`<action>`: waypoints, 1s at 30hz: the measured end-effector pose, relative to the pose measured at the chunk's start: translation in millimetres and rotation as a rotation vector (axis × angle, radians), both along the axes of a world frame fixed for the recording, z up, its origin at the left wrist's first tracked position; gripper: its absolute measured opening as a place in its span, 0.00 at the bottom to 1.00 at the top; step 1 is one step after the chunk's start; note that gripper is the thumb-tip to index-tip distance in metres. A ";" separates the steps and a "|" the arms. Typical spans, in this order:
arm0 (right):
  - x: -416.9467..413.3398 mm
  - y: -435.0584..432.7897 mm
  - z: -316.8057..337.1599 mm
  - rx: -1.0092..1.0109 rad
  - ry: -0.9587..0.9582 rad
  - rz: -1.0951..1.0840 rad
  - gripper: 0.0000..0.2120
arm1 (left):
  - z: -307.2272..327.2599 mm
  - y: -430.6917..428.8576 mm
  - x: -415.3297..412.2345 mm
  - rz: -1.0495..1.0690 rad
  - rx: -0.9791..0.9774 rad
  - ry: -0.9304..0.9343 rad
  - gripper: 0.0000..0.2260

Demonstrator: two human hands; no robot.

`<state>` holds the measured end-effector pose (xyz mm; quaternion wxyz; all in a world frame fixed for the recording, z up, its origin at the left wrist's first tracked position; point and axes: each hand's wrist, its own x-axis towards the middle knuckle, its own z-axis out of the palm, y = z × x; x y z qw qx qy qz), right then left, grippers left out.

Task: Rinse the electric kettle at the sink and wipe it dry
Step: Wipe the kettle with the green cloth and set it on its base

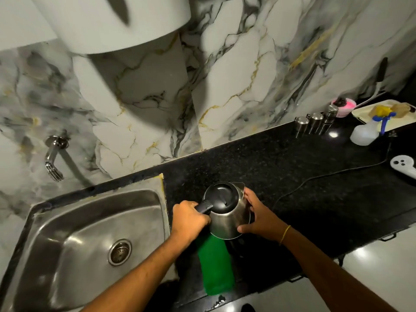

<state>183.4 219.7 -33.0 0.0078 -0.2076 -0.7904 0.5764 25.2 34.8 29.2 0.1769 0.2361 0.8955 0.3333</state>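
- The left hand is closed in a fist around the black handle of the electric kettle.
- The right hand lies spread against the kettle's steel side, fingers wide, thumb near its base.
- The kettle, lid down, sits at the front of the black countertop, just right of the sink's right rim, tilted a little toward the right hand.
- A green cloth lies flat under and in front of it, reaching the counter's front edge.
- The steel sink fills the counter's left end, with a wall tap above its back rim.
- A black cord runs across the counter to the right.
- Three steel canisters stand along the back edge near the right corner, a white spray bottle beside them.
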 end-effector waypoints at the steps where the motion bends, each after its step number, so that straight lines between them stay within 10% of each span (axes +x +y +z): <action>1: 6.5 9.5 -1.6 -0.016 -0.023 0.008 0.62 | -4.0 8.0 9.3 0.006 -0.001 -0.008 0.09; 30: 76.7 15.2 -74.6 -0.124 -0.006 -0.183 0.56 | -53.4 51.7 57.7 -0.084 -0.098 -0.113 0.14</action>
